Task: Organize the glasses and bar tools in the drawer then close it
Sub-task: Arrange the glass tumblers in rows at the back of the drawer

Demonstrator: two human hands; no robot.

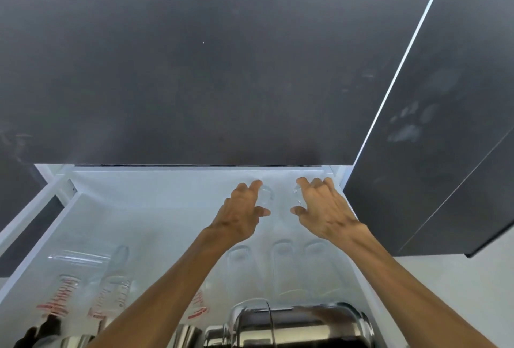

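Hands first: my left hand (pixel 242 210) and right hand (pixel 322 206) are both reaching toward the back of the open white drawer (pixel 155 208), each curled around a small clear glass. The left small clear glass (pixel 265 194) sits between the left thumb and fingers; the right small clear glass (pixel 297 194) sits the same way in the right hand. Both hands look closed loosely on their glasses, though blur and transparency keep me from telling how firm the hold is.

The two glasses stand just beside each other near the rear wall, right of centre, upright as far as I can judge. Nearer to me, three tall clear tumblers (pixel 281 267) stand in a row under my forearms, well apart from the fingertips. Red-marked clear measuring glasses (pixel 111 292) lie at the left, long axes running front to back. A shiny steel cocktail shaker (pixel 289 325) lies on its side at the front, long axis left to right.

I judge the coming move to be setting the pair down side by side by the rear wall.
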